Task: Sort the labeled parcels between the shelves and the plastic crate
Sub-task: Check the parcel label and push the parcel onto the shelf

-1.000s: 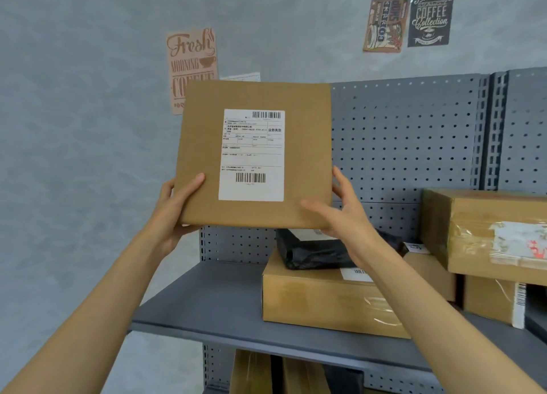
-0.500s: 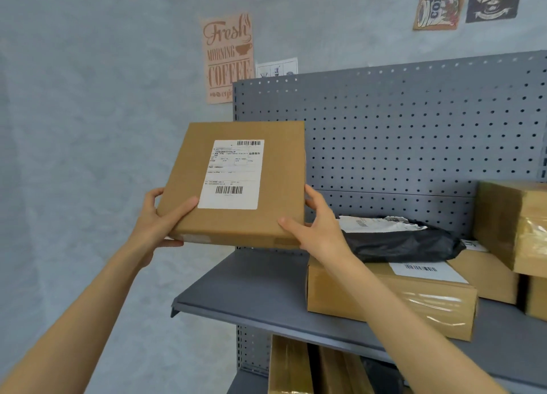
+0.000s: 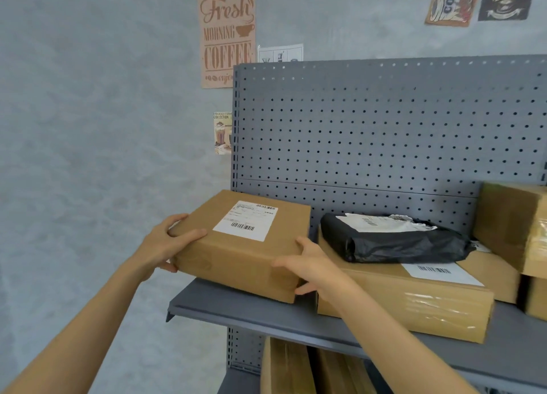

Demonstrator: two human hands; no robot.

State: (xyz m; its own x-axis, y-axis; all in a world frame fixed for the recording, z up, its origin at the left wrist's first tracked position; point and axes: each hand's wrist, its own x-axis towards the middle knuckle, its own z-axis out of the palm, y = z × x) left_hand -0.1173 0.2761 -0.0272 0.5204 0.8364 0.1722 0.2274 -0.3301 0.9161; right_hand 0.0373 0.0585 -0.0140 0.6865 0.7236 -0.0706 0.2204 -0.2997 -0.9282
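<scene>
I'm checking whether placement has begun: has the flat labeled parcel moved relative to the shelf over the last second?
Yes. The flat parcel, held by both hands, has come down from in front of the pegboard to the shelf's left end.

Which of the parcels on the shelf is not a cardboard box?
The black plastic mailer bag, lying on top of the long flat cardboard box beside the box held in both hands. Every other parcel in view is brown cardboard.

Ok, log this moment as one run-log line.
phase: shelving | held: labeled box, label up | left hand: gripping | right hand: gripping | over: shelf left end
</scene>
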